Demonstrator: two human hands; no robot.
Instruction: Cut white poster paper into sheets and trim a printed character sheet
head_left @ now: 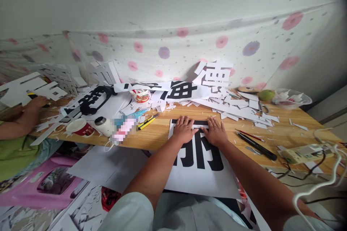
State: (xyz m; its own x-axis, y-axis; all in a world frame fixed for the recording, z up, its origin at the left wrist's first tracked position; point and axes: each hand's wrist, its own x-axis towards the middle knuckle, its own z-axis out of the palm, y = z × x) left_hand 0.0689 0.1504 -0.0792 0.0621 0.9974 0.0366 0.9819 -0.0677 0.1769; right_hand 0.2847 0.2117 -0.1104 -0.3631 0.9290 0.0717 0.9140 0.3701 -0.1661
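A white sheet printed with a large black character (pixel 200 180) lies at the table's front edge and hangs partly over it. My left hand (pixel 184 130) rests flat on its upper left part, fingers spread. On the upper right part lies my right hand (pixel 215 132), also flat with its fingers apart. The two thumbs nearly meet over the black print. To the left is a yellow utility knife (pixel 148 122). A red pencil (pixel 249 135) and a dark pen-like tool (pixel 257 146) lie to the right.
White offcuts (pixel 230 106) and a snack tub (pixel 141 96) are behind. A paper cup (pixel 80 127) and white bottle (pixel 102 125) stand left. Another person's hand (pixel 39 103) is at far left, near a cut white character. A power strip (pixel 309 152) with cables sits right.
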